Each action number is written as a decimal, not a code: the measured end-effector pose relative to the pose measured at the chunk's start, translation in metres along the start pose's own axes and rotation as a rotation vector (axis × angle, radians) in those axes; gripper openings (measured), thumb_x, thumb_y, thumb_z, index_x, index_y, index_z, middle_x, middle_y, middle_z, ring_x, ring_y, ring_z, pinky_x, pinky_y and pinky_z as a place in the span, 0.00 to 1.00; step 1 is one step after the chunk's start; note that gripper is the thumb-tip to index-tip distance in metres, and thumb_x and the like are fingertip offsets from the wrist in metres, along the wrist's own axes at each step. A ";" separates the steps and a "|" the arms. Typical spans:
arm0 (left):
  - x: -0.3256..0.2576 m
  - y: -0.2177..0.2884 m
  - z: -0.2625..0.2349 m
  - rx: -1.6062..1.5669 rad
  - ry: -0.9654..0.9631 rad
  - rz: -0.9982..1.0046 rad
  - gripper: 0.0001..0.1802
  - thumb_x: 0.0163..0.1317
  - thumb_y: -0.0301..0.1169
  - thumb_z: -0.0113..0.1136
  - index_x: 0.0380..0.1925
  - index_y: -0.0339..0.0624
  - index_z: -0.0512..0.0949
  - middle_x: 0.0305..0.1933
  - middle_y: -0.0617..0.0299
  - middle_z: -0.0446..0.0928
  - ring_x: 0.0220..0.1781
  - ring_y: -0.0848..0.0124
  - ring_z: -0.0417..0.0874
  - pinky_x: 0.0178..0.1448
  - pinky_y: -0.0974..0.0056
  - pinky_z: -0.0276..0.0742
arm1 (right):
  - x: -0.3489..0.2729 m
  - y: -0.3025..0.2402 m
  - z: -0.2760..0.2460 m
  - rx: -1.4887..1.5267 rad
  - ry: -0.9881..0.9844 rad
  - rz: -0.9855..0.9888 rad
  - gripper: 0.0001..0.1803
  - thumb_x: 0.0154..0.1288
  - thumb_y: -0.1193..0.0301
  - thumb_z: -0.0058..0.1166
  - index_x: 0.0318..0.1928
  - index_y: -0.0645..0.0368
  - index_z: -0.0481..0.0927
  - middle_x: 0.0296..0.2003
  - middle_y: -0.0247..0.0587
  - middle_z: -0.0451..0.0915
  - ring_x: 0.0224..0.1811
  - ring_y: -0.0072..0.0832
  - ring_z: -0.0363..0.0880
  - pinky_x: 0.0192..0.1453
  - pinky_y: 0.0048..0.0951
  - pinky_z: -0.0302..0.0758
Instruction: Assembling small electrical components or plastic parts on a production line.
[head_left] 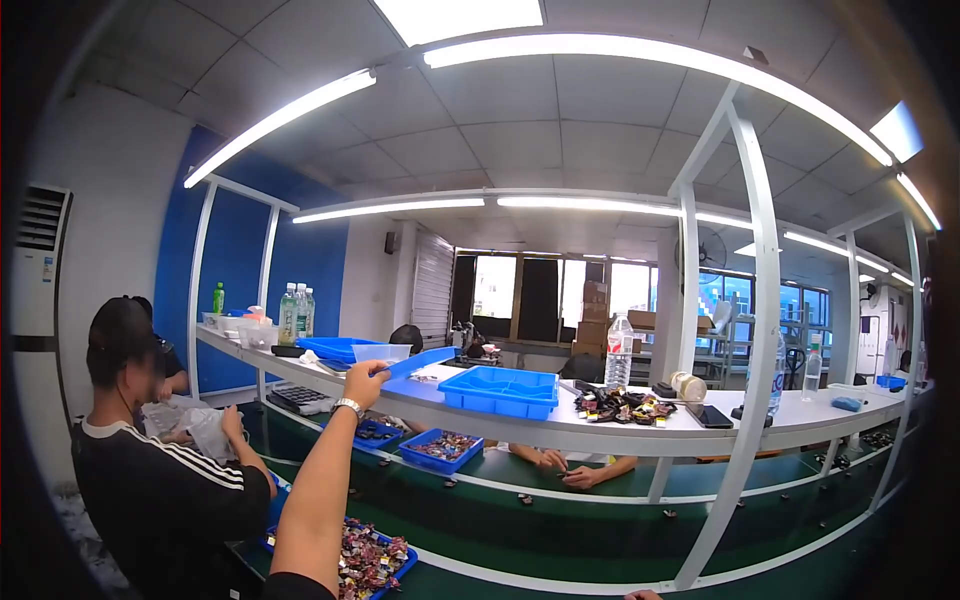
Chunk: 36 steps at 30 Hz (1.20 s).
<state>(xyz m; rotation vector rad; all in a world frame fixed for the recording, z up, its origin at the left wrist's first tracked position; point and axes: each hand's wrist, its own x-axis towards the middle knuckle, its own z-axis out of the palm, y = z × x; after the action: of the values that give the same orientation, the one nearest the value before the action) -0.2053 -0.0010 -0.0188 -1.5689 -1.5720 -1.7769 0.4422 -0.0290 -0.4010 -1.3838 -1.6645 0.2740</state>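
Shelf (600, 437) clutter could scatter if the thin blue piece (424, 361) above it slips: the left hand (367, 382) clamps its fingers on one end only. Smooth white board; glossy, divided plastic tray (500, 391); flat, stiff-looking piece. The right hand (643, 595) barely shows; I cannot tell its fingers' state.

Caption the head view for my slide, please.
A raised left hand holds a flat blue piece, left of a divided blue tray on a white shelf.

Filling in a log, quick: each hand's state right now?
Left hand: closed, holding a blue tray.
Right hand: barely visible; cannot be told.
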 end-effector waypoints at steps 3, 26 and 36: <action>0.004 -0.012 -0.002 -0.236 0.072 -0.052 0.10 0.58 0.28 0.66 0.39 0.35 0.85 0.34 0.57 0.85 0.36 0.71 0.84 0.45 0.66 0.78 | 0.002 0.000 0.001 -0.012 -0.004 -0.013 0.17 0.65 0.59 0.56 0.38 0.62 0.84 0.40 0.54 0.84 0.45 0.51 0.81 0.52 0.45 0.76; 0.019 -0.028 0.006 0.343 -0.238 0.083 0.09 0.54 0.33 0.68 0.36 0.47 0.86 0.41 0.52 0.85 0.48 0.58 0.85 0.54 0.57 0.78 | 0.003 0.001 0.000 0.028 -0.001 -0.023 0.17 0.64 0.60 0.57 0.38 0.63 0.84 0.39 0.55 0.83 0.44 0.51 0.81 0.50 0.43 0.76; -0.006 0.082 0.016 0.266 -0.131 0.472 0.20 0.54 0.34 0.57 0.47 0.41 0.83 0.52 0.49 0.81 0.58 0.52 0.79 0.67 0.55 0.70 | 0.003 0.006 0.007 -0.022 -0.009 0.032 0.17 0.62 0.58 0.59 0.36 0.62 0.84 0.38 0.54 0.84 0.43 0.50 0.82 0.49 0.44 0.77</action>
<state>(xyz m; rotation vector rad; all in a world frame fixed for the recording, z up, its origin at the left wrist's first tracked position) -0.1312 -0.0195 0.0149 -1.7650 -1.2836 -1.1881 0.4412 -0.0217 -0.4067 -1.4280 -1.6582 0.2816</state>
